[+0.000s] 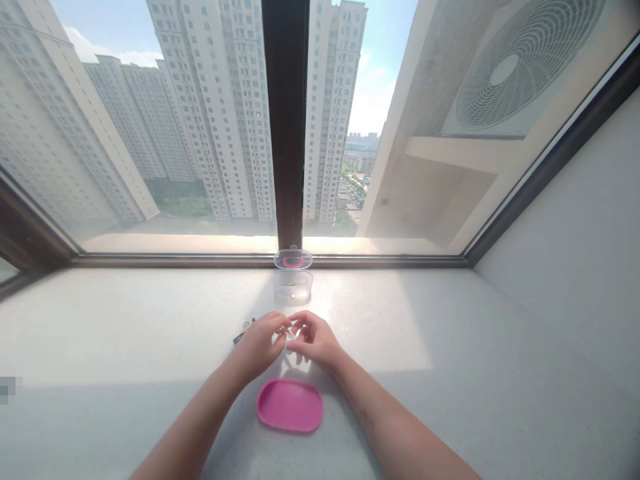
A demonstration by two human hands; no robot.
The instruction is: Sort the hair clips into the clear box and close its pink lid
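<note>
My left hand (261,343) and my right hand (314,340) meet over the white sill, fingertips pinched together on a tiny pale object (287,331) too small to identify. Just behind them stands a small clear plastic box (293,286), its clear lid (293,259) with a pink clasp propped up against the window frame. A pink oval lid (290,405) lies flat on the sill, close in front of my wrists. A small dark tool (242,331) lies partly hidden behind my left hand.
The white window sill (125,333) ends at a dark window frame (285,120) with glass panes. A white wall (575,253) rises on the right. An air-conditioner unit and tall buildings are outside.
</note>
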